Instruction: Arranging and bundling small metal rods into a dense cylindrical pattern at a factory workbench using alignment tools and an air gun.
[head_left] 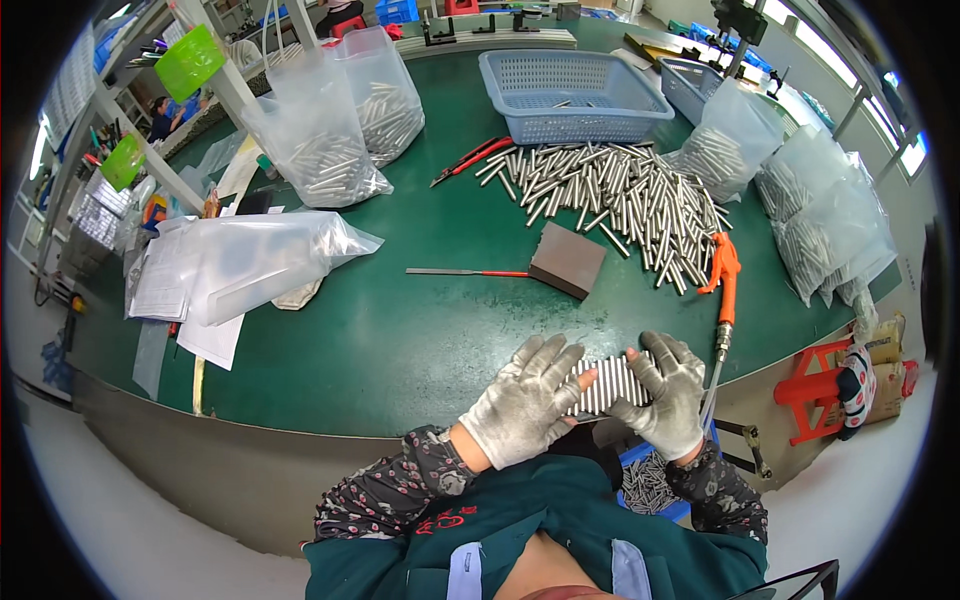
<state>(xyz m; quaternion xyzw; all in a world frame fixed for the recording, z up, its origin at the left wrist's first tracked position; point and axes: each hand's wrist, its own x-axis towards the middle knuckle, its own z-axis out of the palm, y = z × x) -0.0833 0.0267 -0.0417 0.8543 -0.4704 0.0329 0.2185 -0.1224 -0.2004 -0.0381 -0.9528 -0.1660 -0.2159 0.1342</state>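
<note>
Lying between both hands (590, 395): rods (612, 383).

This is a factory workshop, an assembly or sorting station. A large green-topped workbench (400, 330) carries a loose heap of short silver metal rods (620, 205), and clear plastic bags filled with the same rods (335, 150) stand around it. Blue perforated plastic baskets (570, 95) sit at the far edge, an orange air blow gun on a hose (724, 270) lies nearby, and another workbench with tools runs behind.
</note>
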